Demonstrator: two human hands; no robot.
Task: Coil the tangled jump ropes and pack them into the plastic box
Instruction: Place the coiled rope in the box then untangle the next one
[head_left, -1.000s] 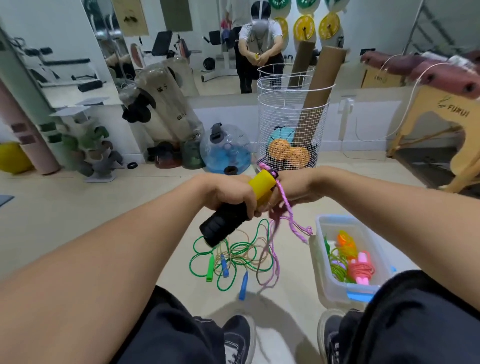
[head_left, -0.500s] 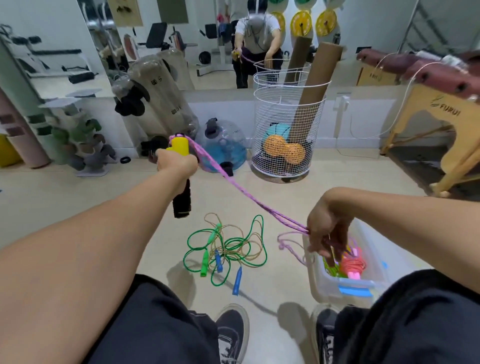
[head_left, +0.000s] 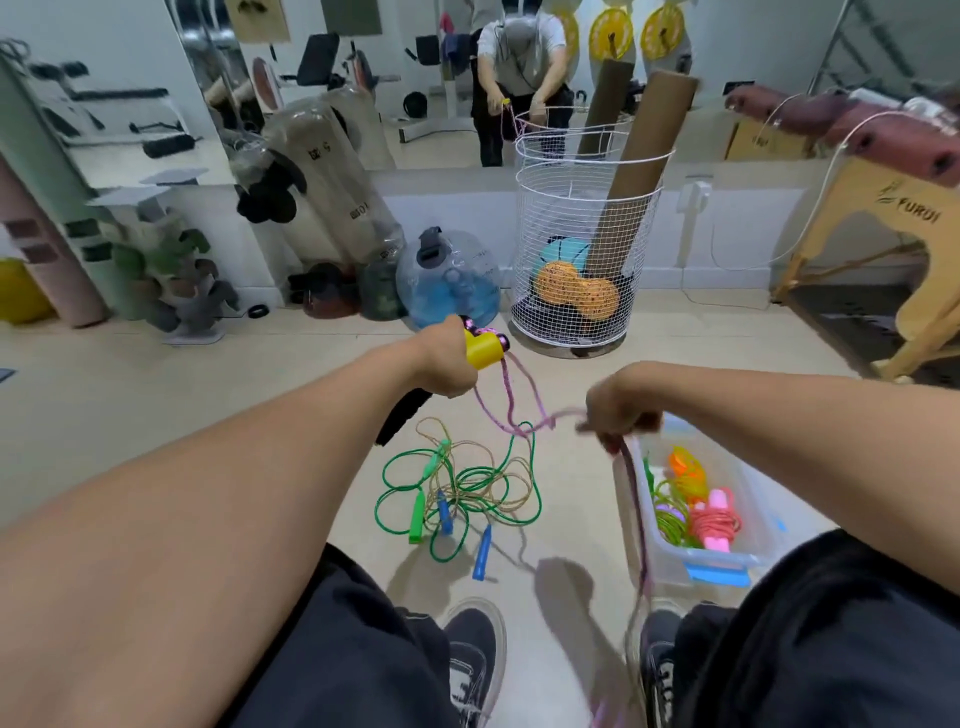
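My left hand (head_left: 448, 364) grips the black-and-yellow handle (head_left: 483, 349) of a pink jump rope (head_left: 506, 410). The pink cord sags in loops from the handle across to my right hand (head_left: 621, 408), which pinches it; the rest hangs down past the box toward my feet. On the floor between my arms lies a tangle of a green rope (head_left: 457, 480) and a beige rope with blue handles (head_left: 482, 552). The clear plastic box (head_left: 691, 564) at right holds coiled green, orange and pink ropes (head_left: 717, 522).
A white wire basket (head_left: 584, 234) with cardboard tubes and balls stands ahead. A blue water jug (head_left: 449, 280) and weights sit along the mirror wall. A wooden bench (head_left: 883, 218) is at right. My shoes (head_left: 475, 660) are at the bottom.
My left hand came down and inward with the handle, and my right hand rose toward it. The taut pink cord between them now sags in loops.
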